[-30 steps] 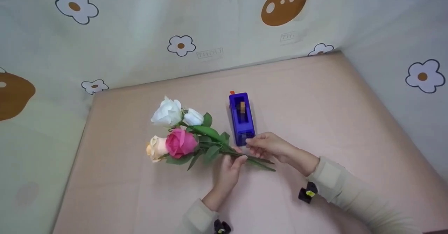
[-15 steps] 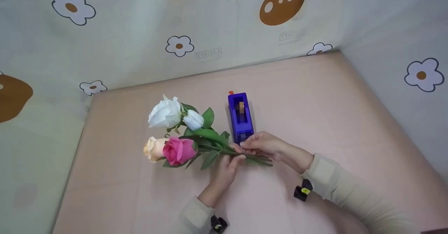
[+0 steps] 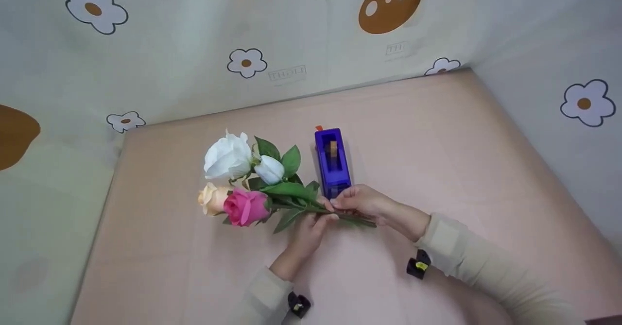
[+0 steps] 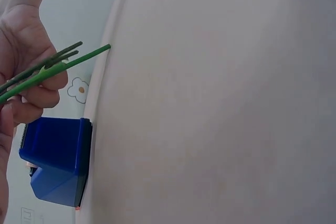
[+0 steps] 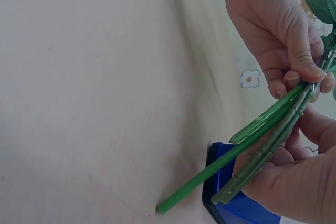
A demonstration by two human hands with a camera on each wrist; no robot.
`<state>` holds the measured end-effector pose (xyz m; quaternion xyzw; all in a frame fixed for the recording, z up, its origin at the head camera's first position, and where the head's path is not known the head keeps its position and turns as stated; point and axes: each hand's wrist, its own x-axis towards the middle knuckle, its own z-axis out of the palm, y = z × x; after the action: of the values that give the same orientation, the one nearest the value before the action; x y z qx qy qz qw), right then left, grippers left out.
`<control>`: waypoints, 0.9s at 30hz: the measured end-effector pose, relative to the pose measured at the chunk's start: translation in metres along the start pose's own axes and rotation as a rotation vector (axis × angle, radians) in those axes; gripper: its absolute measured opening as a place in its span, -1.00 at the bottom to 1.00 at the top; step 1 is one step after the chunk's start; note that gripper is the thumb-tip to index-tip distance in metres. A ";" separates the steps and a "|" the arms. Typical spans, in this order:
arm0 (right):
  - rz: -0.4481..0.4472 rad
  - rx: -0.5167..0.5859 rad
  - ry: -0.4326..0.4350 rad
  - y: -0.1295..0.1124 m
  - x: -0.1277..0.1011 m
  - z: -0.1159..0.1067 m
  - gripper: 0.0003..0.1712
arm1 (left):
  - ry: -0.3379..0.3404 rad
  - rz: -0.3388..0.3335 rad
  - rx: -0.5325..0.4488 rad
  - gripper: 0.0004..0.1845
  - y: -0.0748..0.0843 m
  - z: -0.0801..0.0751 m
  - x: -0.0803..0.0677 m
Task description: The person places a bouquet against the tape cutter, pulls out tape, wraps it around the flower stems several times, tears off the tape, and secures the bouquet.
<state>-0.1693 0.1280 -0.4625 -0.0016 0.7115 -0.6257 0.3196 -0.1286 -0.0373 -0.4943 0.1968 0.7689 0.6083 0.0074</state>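
**Both hands gathering a bunch of flower stems beside the tape dispenser**

The left hand (image 3: 311, 228) is coming up from below the bundle of green stems (image 3: 340, 214), its fingers (image 5: 294, 40) curling round them and pinching them together just behind the leaves. The right hand (image 3: 362, 201) is meeting it from the far side, its fingers (image 3: 340, 202) bending over the same stems a little further towards their cut ends, so the two grips are sitting almost touching. Held this way, the stems are being kept pressed into one tight bundle rather than fanning out; this looks like the reason for the doubled grip. In the right wrist view the cut ends are poking out past the right hand's fingers, one stem longer than the rest.

The flower heads are lying out beyond the left hand's fingertips: a white rose (image 3: 227, 156) with a small white bud (image 3: 269, 169) beside it, and nearer the person a pink rose (image 3: 245, 207) touching a peach one (image 3: 210, 199).

The blue tape dispenser (image 3: 332, 162) is standing on the pink table (image 3: 437, 135) just beyond the right hand's knuckles, close enough that the fingers are nearly brushing its near end. Both forearms, in cream sleeves (image 3: 466, 262), are angling inwards, wrists low over the table.
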 end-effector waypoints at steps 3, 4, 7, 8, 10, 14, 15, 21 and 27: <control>-0.006 0.004 -0.016 0.000 0.000 0.000 -0.82 | -0.029 0.030 0.003 -0.88 0.000 -0.003 0.002; -0.009 0.001 -0.019 -0.001 0.000 0.000 -0.81 | -0.040 0.045 0.000 -0.89 0.000 -0.004 0.003; -0.011 -0.014 -0.030 -0.003 0.001 -0.001 -0.80 | -0.073 0.093 -0.006 -0.91 -0.001 -0.008 0.007; -0.009 -0.019 -0.032 -0.004 0.001 -0.001 -0.79 | -0.082 0.108 -0.006 -0.90 -0.001 -0.009 0.008; -0.005 -0.022 -0.043 -0.005 0.001 -0.002 -0.79 | -0.105 0.136 0.006 -0.93 -0.002 -0.011 0.010; -0.010 -0.027 -0.066 -0.006 0.002 -0.003 -0.77 | -0.147 0.188 0.037 -0.98 -0.003 -0.015 0.014; -0.019 -0.034 -0.074 -0.006 0.002 -0.004 -0.77 | -0.159 0.192 0.029 -0.99 -0.003 -0.016 0.015; -0.038 -0.021 -0.209 -0.003 0.004 -0.010 -0.80 | -0.277 0.186 -0.102 -0.94 -0.007 -0.019 0.025; -0.013 -0.009 -0.404 -0.002 0.010 -0.016 -0.77 | -0.489 0.207 -0.242 -0.85 -0.007 -0.028 0.038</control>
<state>-0.1849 0.1381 -0.4653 -0.1332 0.6359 -0.6115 0.4516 -0.1722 -0.0528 -0.4848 0.4126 0.6418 0.6278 0.1539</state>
